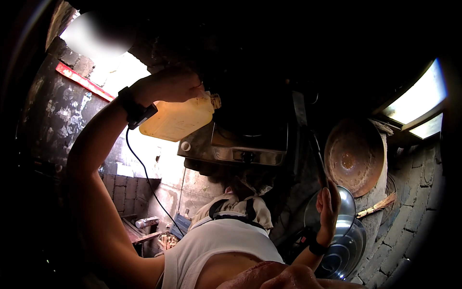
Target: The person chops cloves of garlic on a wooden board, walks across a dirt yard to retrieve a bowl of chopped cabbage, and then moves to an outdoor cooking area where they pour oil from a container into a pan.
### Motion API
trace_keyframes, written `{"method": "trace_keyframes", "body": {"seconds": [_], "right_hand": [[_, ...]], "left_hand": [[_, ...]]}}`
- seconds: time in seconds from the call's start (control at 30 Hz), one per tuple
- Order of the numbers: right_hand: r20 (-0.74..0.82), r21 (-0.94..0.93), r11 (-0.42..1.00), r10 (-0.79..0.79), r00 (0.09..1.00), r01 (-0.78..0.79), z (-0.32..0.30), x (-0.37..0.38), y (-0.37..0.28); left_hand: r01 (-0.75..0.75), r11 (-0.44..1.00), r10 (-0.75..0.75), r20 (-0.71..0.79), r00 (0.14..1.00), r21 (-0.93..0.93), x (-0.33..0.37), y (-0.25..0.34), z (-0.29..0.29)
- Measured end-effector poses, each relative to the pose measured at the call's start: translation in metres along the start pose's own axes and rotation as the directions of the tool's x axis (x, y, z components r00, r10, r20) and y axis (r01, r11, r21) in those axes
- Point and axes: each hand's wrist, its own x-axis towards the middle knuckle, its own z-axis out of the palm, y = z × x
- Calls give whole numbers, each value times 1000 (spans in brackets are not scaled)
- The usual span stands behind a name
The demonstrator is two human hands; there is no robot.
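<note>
My left hand (175, 85) is raised and closed around the top of a yellowish, translucent plastic jug (178, 120). The jug is tilted, its mouth turned to the right, beside the dark area over a gas stove (248, 151). Whether anything runs from the mouth is too dark to tell. Lower on the right, my right hand (328, 207) grips the dark handle of a long-handled spatula (299, 108), whose flat metal blade stands upward at the stove's right side. What lies on the stove's top is lost in shadow.
Right of the spatula, a round rusty-brown lid (353, 156) leans by the brick wall (409, 212). Glass lids (344, 241) stand below it, near a straw brush (378, 205). A grey box (180, 224) sits low on the left. A thin cable (144, 166) hangs from my left wrist.
</note>
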Motion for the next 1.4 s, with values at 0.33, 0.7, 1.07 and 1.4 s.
{"method": "trace_keyframes", "body": {"seconds": [0.33, 0.7, 1.07, 1.4], "right_hand": [[72, -6, 1000, 5, 997, -4, 27, 5, -12], [241, -364, 906, -133, 961, 217, 95, 44, -33], [345, -466, 829, -153, 926, 310, 128, 55, -55], [263, -655, 574, -437, 860, 492, 97, 90, -68]], "left_hand": [[76, 971, -106, -125, 987, -227, -20, -5, 19], [13, 937, -132, -321, 938, -349, -42, -8, 58], [28, 958, -137, -369, 919, -287, -67, -5, 78], [148, 887, -303, -308, 902, -438, -111, -11, 140]]}}
